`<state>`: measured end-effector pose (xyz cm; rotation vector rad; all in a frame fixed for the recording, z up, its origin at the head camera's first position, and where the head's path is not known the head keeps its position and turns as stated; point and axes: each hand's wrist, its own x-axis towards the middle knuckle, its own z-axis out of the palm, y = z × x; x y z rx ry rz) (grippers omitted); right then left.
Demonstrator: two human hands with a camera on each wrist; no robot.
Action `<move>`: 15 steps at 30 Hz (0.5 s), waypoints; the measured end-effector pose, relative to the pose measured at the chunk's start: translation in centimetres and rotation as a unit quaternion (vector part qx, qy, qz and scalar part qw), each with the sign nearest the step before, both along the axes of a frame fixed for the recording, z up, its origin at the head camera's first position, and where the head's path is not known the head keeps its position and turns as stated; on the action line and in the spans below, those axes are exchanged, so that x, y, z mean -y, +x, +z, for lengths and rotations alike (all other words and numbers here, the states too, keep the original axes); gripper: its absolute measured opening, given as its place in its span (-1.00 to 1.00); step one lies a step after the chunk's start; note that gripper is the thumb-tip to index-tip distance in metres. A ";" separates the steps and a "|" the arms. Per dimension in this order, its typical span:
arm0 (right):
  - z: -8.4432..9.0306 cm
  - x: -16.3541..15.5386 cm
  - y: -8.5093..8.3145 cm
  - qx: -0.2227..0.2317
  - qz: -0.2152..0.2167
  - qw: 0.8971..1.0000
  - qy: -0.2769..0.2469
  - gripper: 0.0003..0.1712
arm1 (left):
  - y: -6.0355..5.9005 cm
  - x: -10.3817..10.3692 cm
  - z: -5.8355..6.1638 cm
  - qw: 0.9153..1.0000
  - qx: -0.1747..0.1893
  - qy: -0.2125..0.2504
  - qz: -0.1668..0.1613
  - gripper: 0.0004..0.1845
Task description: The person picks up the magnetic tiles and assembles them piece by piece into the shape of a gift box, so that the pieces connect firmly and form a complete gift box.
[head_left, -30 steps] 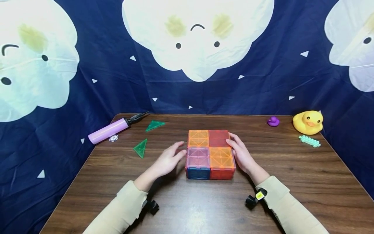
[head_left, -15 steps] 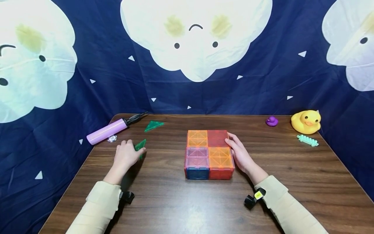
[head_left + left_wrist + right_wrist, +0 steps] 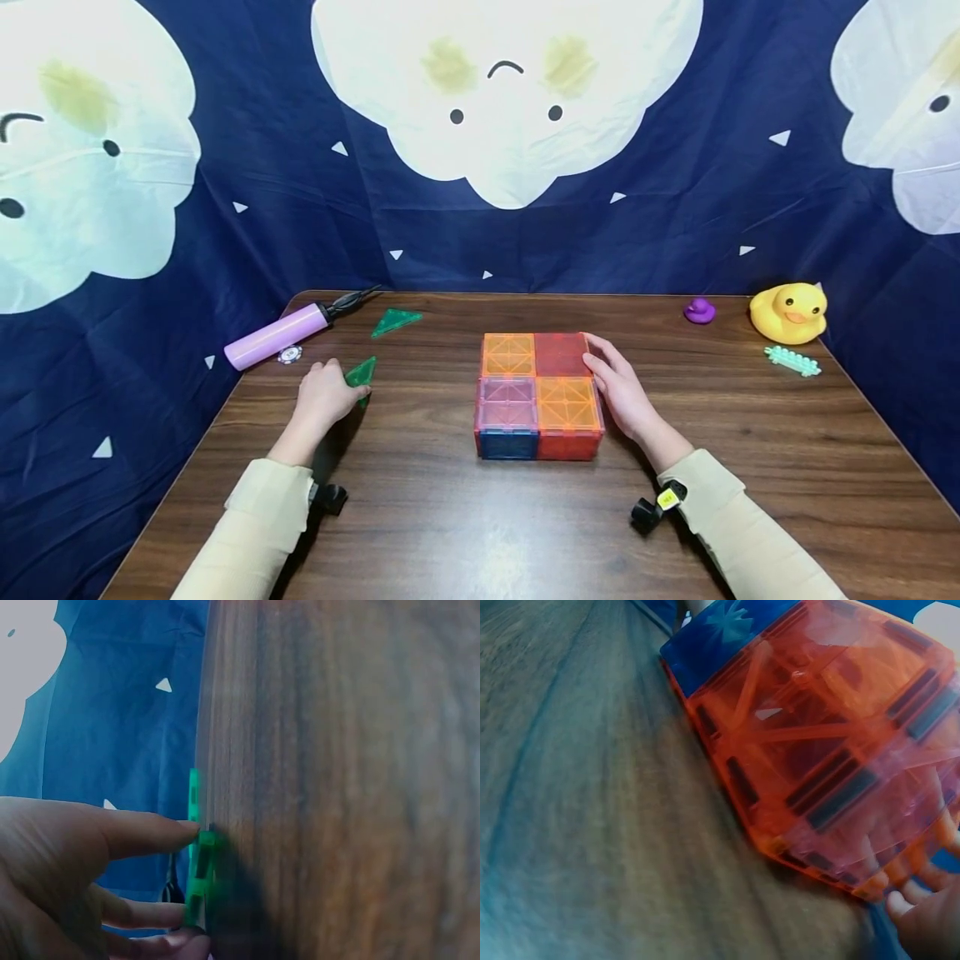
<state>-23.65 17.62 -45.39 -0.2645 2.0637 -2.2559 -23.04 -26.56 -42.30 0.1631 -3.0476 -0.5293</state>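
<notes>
In the head view my left hand (image 3: 324, 400) is at a green triangular magnetic tile (image 3: 362, 372) on the left of the table. The left wrist view shows its thumb (image 3: 161, 832) on one edge of that tile and fingers on the opposite edge, pinching it. A low box of translucent magnetic tiles (image 3: 567, 402), with orange, red and purple squares on top and blue and red at the front, stands mid-table. Along the box's right side rests my right hand (image 3: 621, 392), thumb by the top edge. Its fingers (image 3: 915, 889) lie against the side tiles in the right wrist view.
A second green triangle tile (image 3: 395, 322) lies behind the first. Further left are a purple hand pump (image 3: 277, 336) and a poker chip (image 3: 290, 355). At the back right sit a small purple duck (image 3: 700, 312), a yellow duck (image 3: 789, 313) and a mint-coloured bumpy toy (image 3: 792, 360).
My left hand has gone from beside the box leftward to the nearer green triangle tile and taken hold of it. The right hand stays at the box, which has kept its place.
</notes>
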 end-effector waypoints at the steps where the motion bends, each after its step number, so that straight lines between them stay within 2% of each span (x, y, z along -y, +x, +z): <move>1: 0.1 -0.1 -0.1 -0.019 -0.009 1.000 0.016 -0.43 | 0.0 -0.1 0.0 1.000 -0.004 0.010 0.003 -0.39; 6: 0.5 -0.4 -0.2 -0.107 -0.047 0.987 0.107 -0.48 | -0.1 -0.3 0.0 0.998 -0.022 0.062 0.011 -0.54; 9: 0.8 -0.4 -0.2 -0.134 -0.052 0.981 0.130 -0.51 | -0.1 -0.4 -0.1 0.995 -0.033 0.091 0.001 -0.60; 12: 1.0 -0.4 -0.2 -0.139 -0.051 0.981 0.129 -0.50 | 0.0 -0.9 -0.1 0.989 -0.057 0.134 -0.023 -0.65; 15: 1.0 -0.4 -0.4 -0.117 -0.047 0.985 0.114 -0.48 | 0.1 -2.2 0.5 0.976 -0.092 0.184 -0.066 -0.71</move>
